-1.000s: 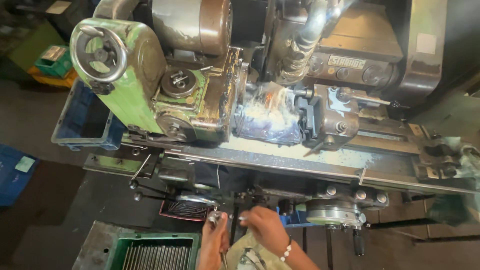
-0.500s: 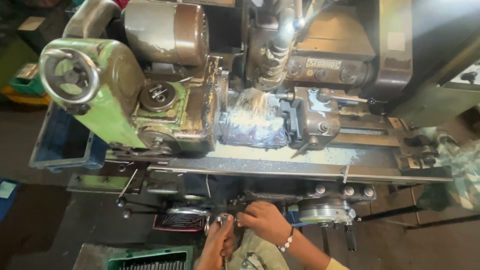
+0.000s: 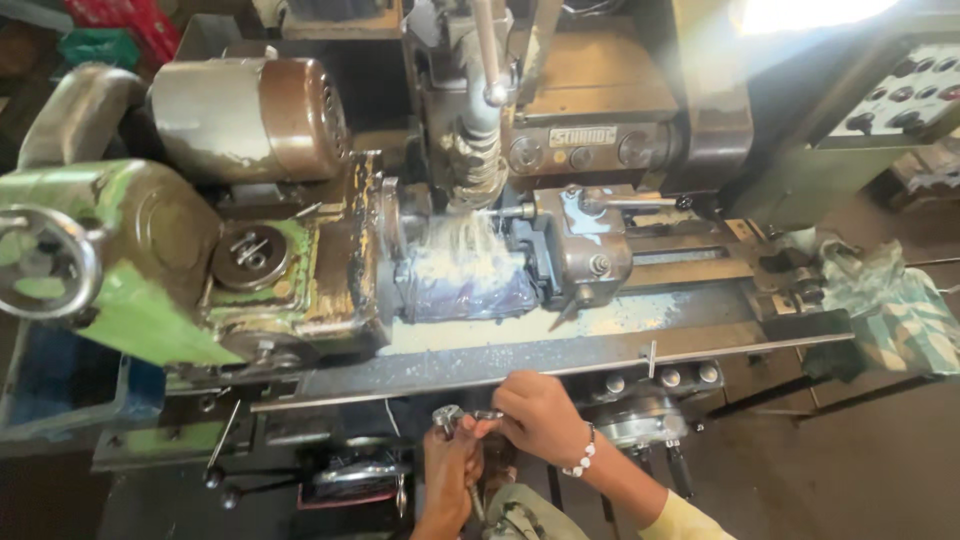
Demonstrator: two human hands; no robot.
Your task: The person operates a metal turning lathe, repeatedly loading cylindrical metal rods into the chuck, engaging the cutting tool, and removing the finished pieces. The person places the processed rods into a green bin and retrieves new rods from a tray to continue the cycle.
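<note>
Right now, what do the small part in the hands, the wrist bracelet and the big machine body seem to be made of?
Small part, pinched between left hand and right hand: bright bare metal, judging by its shine. Bracelet: round white beads, likely plastic or pearl-like; cannot tell which. Machine body: probably cast metal under chipped green paint, with brownish worn patches showing through.

**Tight quarters below the machine bed**

My left hand (image 3: 447,470) and right hand (image 3: 535,415) work in the narrow gap under the steel rail (image 3: 520,358). A round dial (image 3: 640,420) crowds the right, black-knobbed levers (image 3: 215,470) the left; the floor (image 3: 850,470) lies open further right.
</note>
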